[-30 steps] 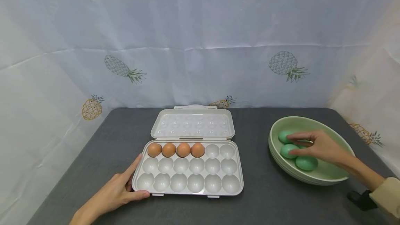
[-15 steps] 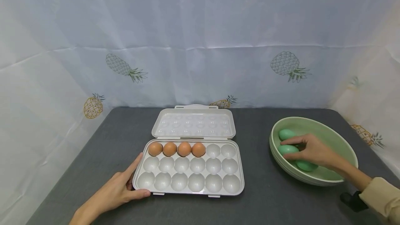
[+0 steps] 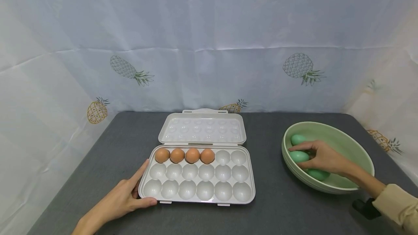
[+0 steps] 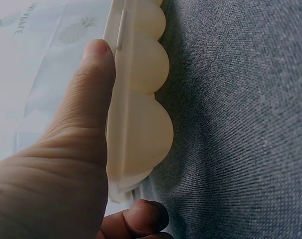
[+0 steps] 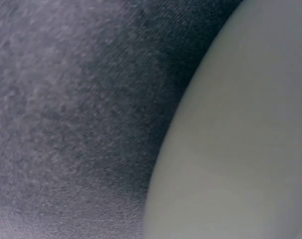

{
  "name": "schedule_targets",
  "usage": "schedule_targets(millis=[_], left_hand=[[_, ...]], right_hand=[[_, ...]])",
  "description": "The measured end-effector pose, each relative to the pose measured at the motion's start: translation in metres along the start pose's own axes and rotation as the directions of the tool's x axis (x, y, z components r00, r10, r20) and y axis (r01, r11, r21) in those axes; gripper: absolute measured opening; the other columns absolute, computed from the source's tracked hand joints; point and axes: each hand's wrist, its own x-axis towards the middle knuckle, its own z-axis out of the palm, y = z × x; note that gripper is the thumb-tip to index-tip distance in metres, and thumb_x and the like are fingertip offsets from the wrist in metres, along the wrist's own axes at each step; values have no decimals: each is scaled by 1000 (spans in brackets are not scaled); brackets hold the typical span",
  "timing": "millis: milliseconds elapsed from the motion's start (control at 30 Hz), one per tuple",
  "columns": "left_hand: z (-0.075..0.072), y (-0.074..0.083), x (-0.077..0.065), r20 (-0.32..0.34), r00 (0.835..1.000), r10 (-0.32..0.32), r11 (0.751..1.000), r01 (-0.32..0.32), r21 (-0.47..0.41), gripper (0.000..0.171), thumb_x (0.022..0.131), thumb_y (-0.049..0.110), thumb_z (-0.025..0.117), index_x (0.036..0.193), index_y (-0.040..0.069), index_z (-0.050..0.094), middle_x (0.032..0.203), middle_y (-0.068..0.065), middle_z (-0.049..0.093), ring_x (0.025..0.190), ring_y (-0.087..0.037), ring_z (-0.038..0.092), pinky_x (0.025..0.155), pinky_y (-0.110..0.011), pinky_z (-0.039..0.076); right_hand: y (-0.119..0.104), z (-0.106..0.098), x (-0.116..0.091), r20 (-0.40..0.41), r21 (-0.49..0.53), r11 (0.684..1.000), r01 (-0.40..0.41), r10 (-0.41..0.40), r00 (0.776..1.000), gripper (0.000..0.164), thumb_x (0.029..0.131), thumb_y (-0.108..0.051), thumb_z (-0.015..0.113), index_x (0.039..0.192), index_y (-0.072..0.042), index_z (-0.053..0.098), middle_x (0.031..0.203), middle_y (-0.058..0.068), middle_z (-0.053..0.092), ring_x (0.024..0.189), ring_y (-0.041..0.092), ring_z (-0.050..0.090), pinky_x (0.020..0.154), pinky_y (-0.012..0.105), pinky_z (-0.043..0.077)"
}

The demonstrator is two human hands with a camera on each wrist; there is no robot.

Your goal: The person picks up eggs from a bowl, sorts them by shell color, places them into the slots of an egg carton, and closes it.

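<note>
An egg tray [image 3: 197,173] lies with its lid raised behind it; several brown eggs [image 3: 192,155] fill the left part of its back row. My left hand [image 3: 119,197] grips the tray's front left corner, thumb along the front edge and index finger along the left side. Its thumb also shows against the tray [image 4: 141,129] in the left wrist view. Inside the green bowl [image 3: 346,151], my right hand [image 3: 326,158] grips a green egg [image 3: 298,156] between thumb and fingers. Other green eggs lie behind [image 3: 297,139] and in front [image 3: 318,174] of it, partly hidden.
The tray's open lid [image 3: 202,128] reaches back toward the pineapple-print curtain [image 3: 209,75]. Dark grey cloth [image 3: 267,206] covers the table between tray and bowl. The right wrist view shows only the bowl's outer wall [image 5: 235,139] beside the cloth.
My right hand has moved slightly left and closed in around the green egg in the bowl. The left hand stays at the tray's corner.
</note>
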Motion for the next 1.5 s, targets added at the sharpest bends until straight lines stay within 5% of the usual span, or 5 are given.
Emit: schedule_targets(millis=[100,333,667,933,1500], left_hand=[[0,0,-1,-5,1000,9,1000,-9,6,111,79,39,87,162,2,23,63,22,40,55,9,37,54,-18,37],[1,0,-2,-15,1000,12,1000,-12,15,111,79,39,88,161,2,24,63,23,39,55,10,36,53,-17,36],[2,0,-2,-28,999,28,999,-28,22,110,78,39,88,161,2,25,62,23,38,55,10,35,53,-16,35],[2,-1,-2,-28,999,32,999,-32,25,110,78,38,88,161,1,25,62,24,38,54,10,34,53,-16,35],[1,-2,-1,-37,998,43,999,-42,30,110,78,38,88,161,2,25,62,24,37,54,11,34,53,-16,35]], right_hand=[[-2,2,1,-29,-15,1000,13,-13,1000,38,84,-10,83,120,-10,75,109,-11,68,85,-3,60,63,26,53],[-9,3,4,-69,-11,998,-68,67,995,46,83,-16,84,127,-8,72,121,10,69,90,-5,59,65,26,53],[-22,-1,6,-148,74,984,-164,174,974,49,90,-26,80,135,-11,67,111,-27,66,98,-7,65,75,26,56],[-37,-11,9,-173,155,976,-151,177,969,48,96,-22,73,141,-12,62,120,-30,64,107,-14,62,78,31,59],[-62,-3,25,-209,192,976,-105,145,967,54,92,-22,78,143,-14,61,130,-25,60,116,-19,54,87,14,52]])
